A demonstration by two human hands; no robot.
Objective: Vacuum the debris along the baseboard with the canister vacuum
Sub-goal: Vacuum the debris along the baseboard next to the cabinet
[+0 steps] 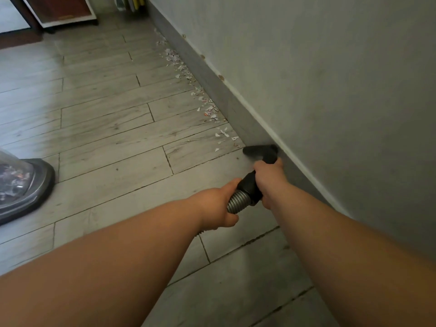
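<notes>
Forearms reach in low, yours. Canister vacuum (23, 185) sits far left on the floor. Your left hand (218, 204) wraps the ribbed hose (237, 204); your right hand (269, 178), nearer the wall, has fingers curled round the black handle (250, 187). Nozzle (259, 151) touches baseboard (232, 109). Paper debris (207, 107) trails ahead of the nozzle, strung lengthwise along that board; push forward.

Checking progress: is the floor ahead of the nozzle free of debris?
No, paper scraps lie along the baseboard beyond the black nozzle.
</notes>
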